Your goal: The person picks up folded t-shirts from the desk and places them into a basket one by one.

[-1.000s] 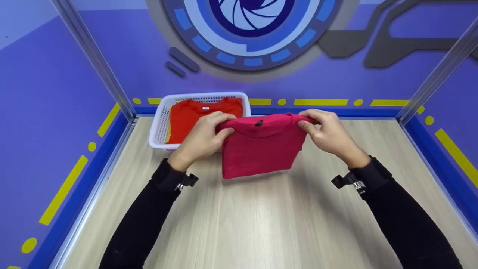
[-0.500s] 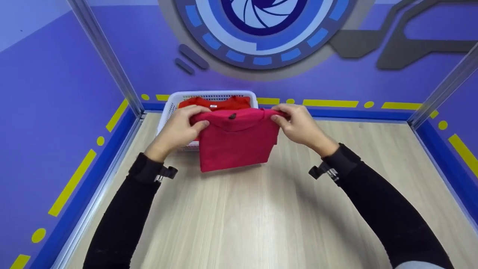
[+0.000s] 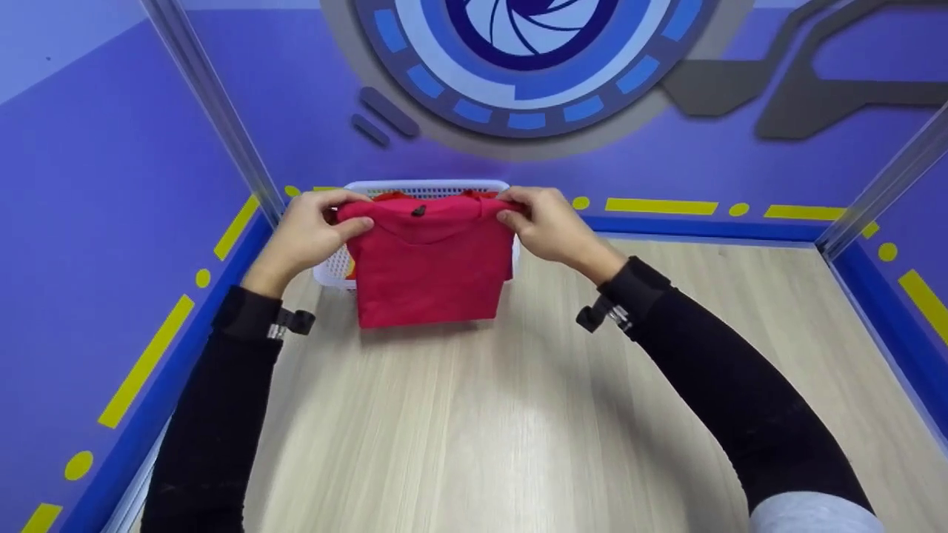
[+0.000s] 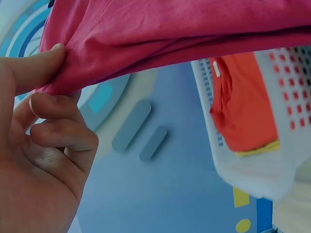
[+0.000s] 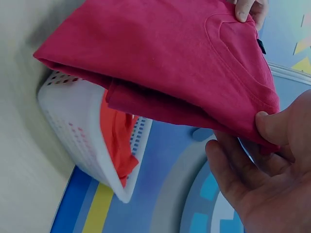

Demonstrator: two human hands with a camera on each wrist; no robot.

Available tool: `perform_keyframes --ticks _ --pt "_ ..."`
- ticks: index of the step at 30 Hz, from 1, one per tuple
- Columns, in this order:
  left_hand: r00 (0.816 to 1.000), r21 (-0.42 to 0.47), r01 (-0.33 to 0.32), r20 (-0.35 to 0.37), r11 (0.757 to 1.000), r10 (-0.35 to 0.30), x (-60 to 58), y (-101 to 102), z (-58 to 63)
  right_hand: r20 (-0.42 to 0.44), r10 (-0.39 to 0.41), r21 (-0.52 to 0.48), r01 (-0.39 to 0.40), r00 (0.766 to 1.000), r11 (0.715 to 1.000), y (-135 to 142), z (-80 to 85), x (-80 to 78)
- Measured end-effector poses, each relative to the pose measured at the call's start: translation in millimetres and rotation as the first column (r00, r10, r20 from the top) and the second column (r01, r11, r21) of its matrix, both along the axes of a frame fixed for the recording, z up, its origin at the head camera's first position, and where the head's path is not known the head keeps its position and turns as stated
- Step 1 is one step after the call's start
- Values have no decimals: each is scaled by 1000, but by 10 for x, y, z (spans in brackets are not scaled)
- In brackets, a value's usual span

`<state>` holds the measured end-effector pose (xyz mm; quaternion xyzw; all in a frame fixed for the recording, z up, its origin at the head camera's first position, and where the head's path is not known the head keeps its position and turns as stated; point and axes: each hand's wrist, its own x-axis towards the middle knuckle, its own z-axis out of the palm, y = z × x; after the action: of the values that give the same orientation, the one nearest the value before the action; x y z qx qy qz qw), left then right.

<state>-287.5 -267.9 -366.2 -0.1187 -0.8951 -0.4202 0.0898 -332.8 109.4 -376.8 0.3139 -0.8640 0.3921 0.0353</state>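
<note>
A folded crimson T-shirt (image 3: 433,270) hangs between my two hands, its neckline and dark label at the top. My left hand (image 3: 307,233) pinches its upper left corner between thumb and fingers. At the upper right corner, my right hand (image 3: 552,226) pinches the cloth the same way. Behind and below the shirt stands a white plastic basket (image 3: 337,270), mostly covered by it in the head view. An orange-red shirt (image 4: 245,104) lies inside the basket, with a yellow edge of cloth (image 4: 257,148) under it in the left wrist view.
The basket stands on a wood-grain table (image 3: 489,429), near the back wall (image 3: 652,163) and the left wall (image 3: 96,222). Metal posts (image 3: 222,111) mark the corners. Yellow marks run low along the walls.
Both hands have carried the crimson T-shirt leftward and slightly up in the head view, from beside the basket to in front of and over it. The grip stays the same.
</note>
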Motion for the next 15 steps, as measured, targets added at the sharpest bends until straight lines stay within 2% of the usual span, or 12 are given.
perform_keyframes --ticks 7,11,15 --pt "1000 -42 -27 -12 999 27 -182 -139 123 51 -28 6 28 998 1000 -193 71 -186" --pt "998 -66 -36 54 997 40 -314 -191 160 87 -59 37 56 994 998 -307 86 -298" --pt "990 -113 -78 110 991 91 -461 -196 132 108 -98 59 92 989 994 -403 25 -455"
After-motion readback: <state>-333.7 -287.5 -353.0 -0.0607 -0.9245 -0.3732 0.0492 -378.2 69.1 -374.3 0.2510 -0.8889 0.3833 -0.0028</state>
